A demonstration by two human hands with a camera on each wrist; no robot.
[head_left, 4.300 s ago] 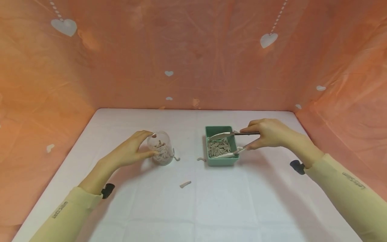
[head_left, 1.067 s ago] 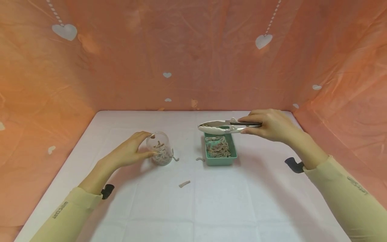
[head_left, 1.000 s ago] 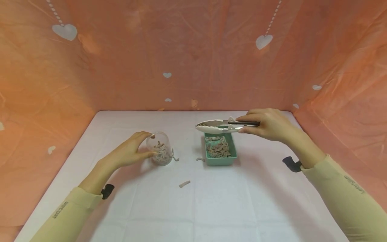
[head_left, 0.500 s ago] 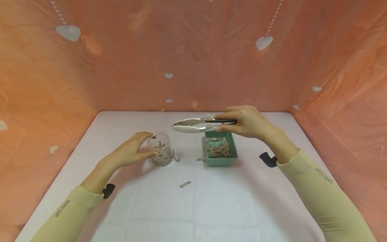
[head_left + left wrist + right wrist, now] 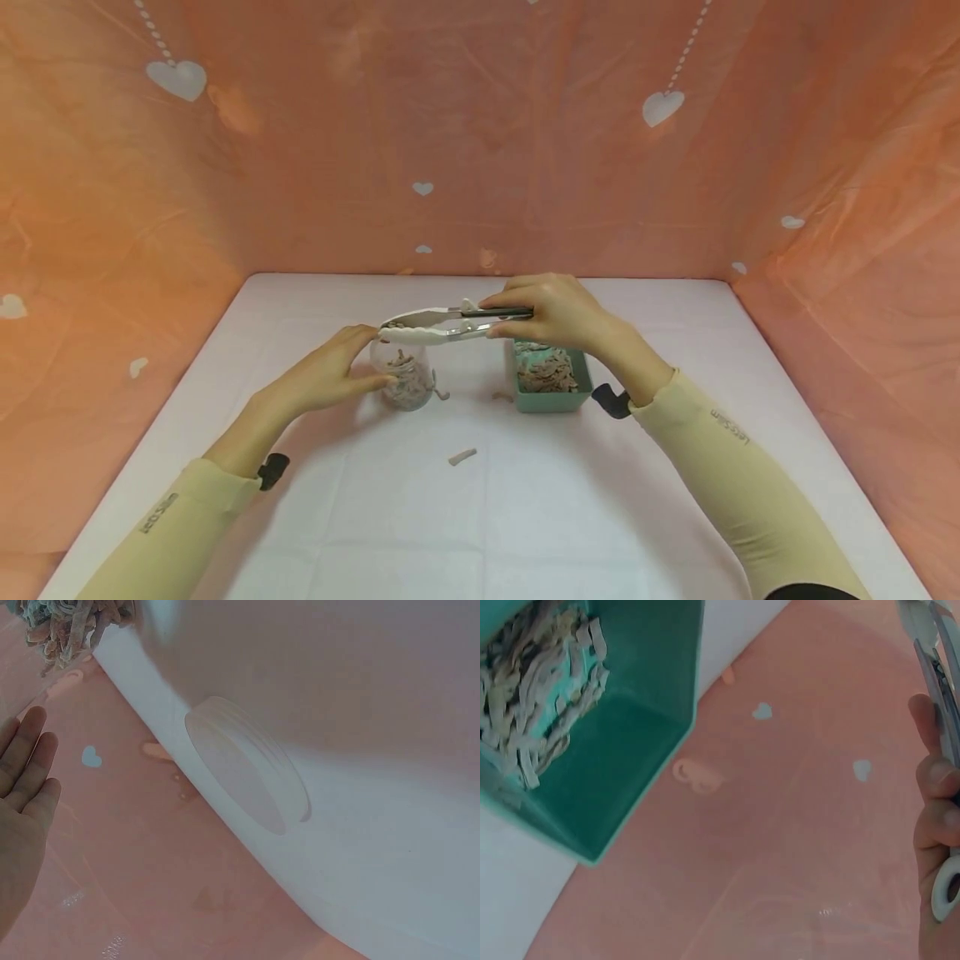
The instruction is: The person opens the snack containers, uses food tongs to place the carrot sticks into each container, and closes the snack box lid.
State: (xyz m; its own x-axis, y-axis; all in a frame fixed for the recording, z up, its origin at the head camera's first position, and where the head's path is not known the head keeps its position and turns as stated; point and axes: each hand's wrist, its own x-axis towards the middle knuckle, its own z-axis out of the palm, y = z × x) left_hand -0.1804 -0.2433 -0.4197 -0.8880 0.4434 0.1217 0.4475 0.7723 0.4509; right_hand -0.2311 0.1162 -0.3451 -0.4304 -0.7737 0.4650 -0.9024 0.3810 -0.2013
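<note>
In the head view my left hand [image 5: 322, 375] grips the side of a clear jar [image 5: 408, 387] holding grey-brown strips; the left wrist view shows its strips [image 5: 71, 626] and a clear round rim [image 5: 247, 765]. My right hand [image 5: 555, 312] holds tongs [image 5: 468, 331] level, their white scalloped tips over the jar's mouth with some strips between them. The right wrist view has the right hand [image 5: 937, 817] around the tongs [image 5: 941, 682] at the edge. A green tray [image 5: 553, 403] with more strips stands below and right of the right hand.
A short strip [image 5: 462, 457] lies on the white table [image 5: 405, 517] in front. Other loose strips lie beside the jar [image 5: 442, 395] and left of the green tray [image 5: 502, 397]. Orange sheeting [image 5: 600, 192] with white hearts encloses the back and sides.
From over the green tray, my right hand has moved left with the tongs, whose tips are now over the jar. My left hand and the jar have stayed in place.
</note>
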